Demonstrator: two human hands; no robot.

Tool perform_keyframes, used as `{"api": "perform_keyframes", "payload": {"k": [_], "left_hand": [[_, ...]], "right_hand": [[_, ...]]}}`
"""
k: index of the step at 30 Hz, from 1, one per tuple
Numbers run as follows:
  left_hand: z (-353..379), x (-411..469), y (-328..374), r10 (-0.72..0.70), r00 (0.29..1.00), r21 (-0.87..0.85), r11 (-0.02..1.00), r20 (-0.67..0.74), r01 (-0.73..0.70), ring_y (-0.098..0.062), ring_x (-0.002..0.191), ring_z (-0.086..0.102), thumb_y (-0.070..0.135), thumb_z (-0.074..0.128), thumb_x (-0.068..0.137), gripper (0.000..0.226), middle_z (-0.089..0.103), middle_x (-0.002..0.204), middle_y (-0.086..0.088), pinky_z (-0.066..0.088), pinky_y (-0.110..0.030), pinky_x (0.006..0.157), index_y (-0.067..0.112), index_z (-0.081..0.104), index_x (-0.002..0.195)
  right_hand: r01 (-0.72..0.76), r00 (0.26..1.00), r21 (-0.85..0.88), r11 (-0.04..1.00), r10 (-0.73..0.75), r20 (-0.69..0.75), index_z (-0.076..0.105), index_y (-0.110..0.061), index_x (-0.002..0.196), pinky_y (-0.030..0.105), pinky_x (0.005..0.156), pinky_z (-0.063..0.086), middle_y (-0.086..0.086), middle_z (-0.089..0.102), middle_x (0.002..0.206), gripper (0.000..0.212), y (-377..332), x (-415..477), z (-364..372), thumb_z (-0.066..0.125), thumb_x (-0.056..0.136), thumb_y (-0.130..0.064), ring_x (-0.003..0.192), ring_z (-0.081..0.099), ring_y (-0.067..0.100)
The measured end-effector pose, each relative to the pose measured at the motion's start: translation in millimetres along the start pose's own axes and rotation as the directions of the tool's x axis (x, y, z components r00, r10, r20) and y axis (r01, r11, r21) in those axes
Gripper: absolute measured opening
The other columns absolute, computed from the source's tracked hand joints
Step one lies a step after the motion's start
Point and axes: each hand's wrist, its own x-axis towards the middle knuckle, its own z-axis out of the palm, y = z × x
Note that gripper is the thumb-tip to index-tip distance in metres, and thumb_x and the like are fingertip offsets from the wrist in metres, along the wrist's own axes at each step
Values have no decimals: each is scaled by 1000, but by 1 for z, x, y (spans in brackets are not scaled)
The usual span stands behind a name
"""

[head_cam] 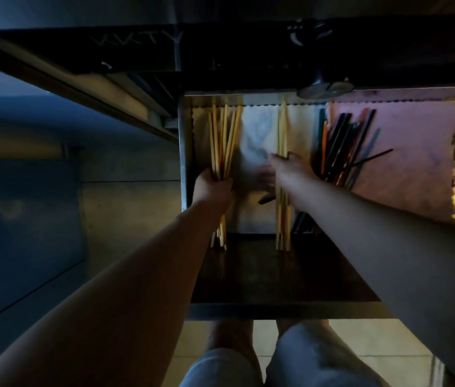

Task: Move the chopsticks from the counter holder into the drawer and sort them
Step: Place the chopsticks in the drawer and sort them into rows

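Drawer (185,152), open: left hand (213,187) grips wooden chopstick bundle (225,135) at left wall, long axis front-to-back; right hand (286,170) over parallel centre row (282,127), grasp blurred, cannot tell; dark chopsticks (338,146) lie right

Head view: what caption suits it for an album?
Sorting in a drawer: left hand grips wooden chopsticks, right hand at the middle pile, dark chopsticks aside.
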Motion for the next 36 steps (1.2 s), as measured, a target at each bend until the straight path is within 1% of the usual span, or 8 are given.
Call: {"api": "perform_keyframes", "payload": {"k": [2, 5, 9, 12, 19, 23, 27, 36], "left_hand": [[-3, 0, 0, 23, 1000, 12, 1000, -21, -23, -33, 103, 66, 6, 64, 84, 40, 69, 111, -13, 55, -44, 90, 12, 62, 124], [-2, -5, -1, 79, 996, 2, 997, -52, -79, -25, 106, 63, 3, 61, 87, 45, 66, 118, -8, 53, -38, 92, 12, 57, 131], [0, -13, 0, 95, 988, -2, 995, -119, -96, -26, 113, 62, 5, 59, 88, 43, 66, 121, -6, 51, -43, 98, 16, 57, 130], [-3, -16, 2, 64, 992, 26, 998, -109, -62, -27, 116, 60, 5, 56, 89, 46, 64, 124, -6, 50, -42, 98, 18, 54, 133], [-1, -33, 8, 71, 997, 316, 947, -27, -59, -34, 135, 38, 10, 64, 87, 85, 32, 151, -14, 38, -44, 110, 20, 13, 154], [1, -34, 8, 155, 979, 661, 723, 129, -202, -32, 148, 8, 24, 58, 93, 91, -11, 164, -2, 21, -46, 117, 22, -7, 156], [-4, -25, -3, 92, 955, 864, 410, 281, -294, -27, 150, 0, 33, 57, 96, 94, -33, 157, 6, 26, -50, 117, 24, -18, 153], [-5, -27, 2, 47, 970, 870, 434, 237, -233, -31, 150, 6, 37, 51, 98, 89, -24, 160, -10, 20, -46, 118, 10, -13, 153]], "right_hand": [[15, 1000, -4, 1000, -15, 3, 54, -12, 115, 41, 80, 58, 4, 72, 95, 27, -2, -2, 6, 50, 97, -31, 83, 71, 20], [66, 997, -68, 996, -63, 38, 60, -8, 114, 45, 83, 57, 3, 74, 86, 30, -6, -1, 16, 58, 92, -29, 83, 71, 22], [55, 998, -239, 970, -43, 55, 62, -11, 116, 47, 90, 53, 9, 69, 104, 38, -4, 2, 32, 65, 86, -35, 98, 65, 30], [96, 995, -332, 938, -82, 55, 59, -10, 119, 33, 79, 49, 9, 65, 108, 40, -4, 0, 37, 64, 88, -34, 100, 63, 30], [240, 949, -347, 907, -294, -112, 49, -9, 123, 25, 75, 41, 6, 58, 107, 42, -2, 6, 29, 65, 84, -3, 104, 60, 23], [262, 934, -361, 895, -330, -141, 50, -13, 123, 22, 78, 41, 0, 59, 110, 38, 5, 0, 21, 60, 87, -5, 96, 55, 12], [261, 936, -400, 879, -331, -116, 52, -18, 123, 24, 80, 43, 4, 59, 118, 38, 10, -1, 20, 60, 87, -10, 104, 59, 19], [217, 958, -371, 903, -269, -95, 53, -19, 127, 24, 82, 44, 1, 59, 122, 40, 7, -7, 19, 60, 88, -15, 109, 58, 18]]}}
